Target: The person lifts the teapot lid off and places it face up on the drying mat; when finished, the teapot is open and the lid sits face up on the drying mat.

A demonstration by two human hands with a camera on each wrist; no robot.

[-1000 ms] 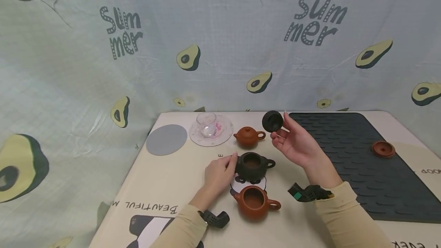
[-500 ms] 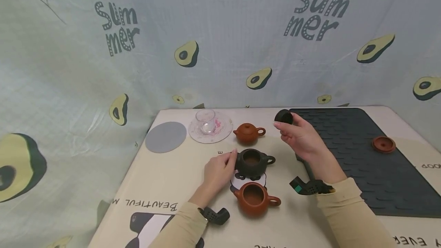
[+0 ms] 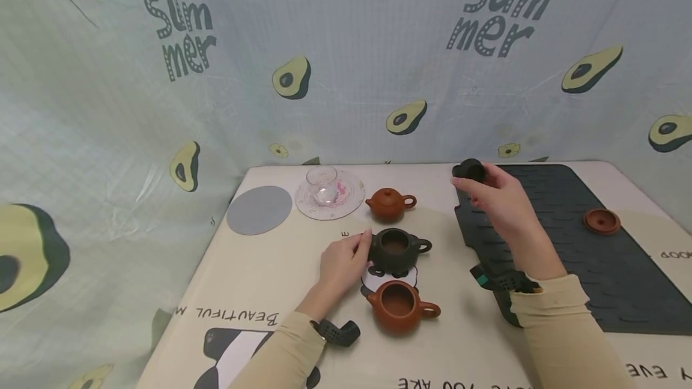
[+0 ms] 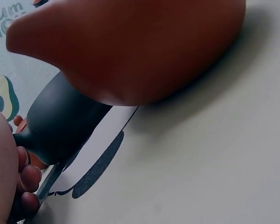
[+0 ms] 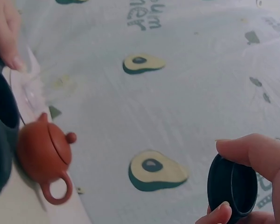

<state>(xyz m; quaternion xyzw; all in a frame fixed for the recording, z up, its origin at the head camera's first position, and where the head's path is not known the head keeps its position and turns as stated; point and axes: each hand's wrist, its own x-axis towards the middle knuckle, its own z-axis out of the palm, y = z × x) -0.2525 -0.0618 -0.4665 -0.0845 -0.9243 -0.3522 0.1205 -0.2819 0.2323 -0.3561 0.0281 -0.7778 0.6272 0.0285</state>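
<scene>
My left hand point(image 3: 340, 264) pinches the spout of a black lidless teapot point(image 3: 394, 261) that stands mid-table. Curled fingertips point(image 4: 30, 178) show below that spout in the left wrist view. Off to the right and raised, my right hand point(image 3: 507, 206) holds a small black teapot lid point(image 3: 469, 170) by its edge between thumb and fingers. The right wrist view shows this lid point(image 5: 220, 183) tipped on its side, its hollow underside facing right. Nearer to me stands a reddish-brown teapot point(image 3: 397, 316), also lidless, its handle to the right.
Behind the black teapot stands an orange-brown teapot point(image 3: 387, 206) with its lid on. A clear glass cup point(image 3: 322, 185) sits on a round patterned mat point(image 3: 354, 197), beside a grey disc point(image 3: 259, 211). A dark ridged mat point(image 3: 594, 284) at right bears a reddish-brown lid point(image 3: 602, 221).
My right hand has moved to the right with the black lid and turned it, so its hollow underside no longer faces the head camera. My left hand stays at the spout.
</scene>
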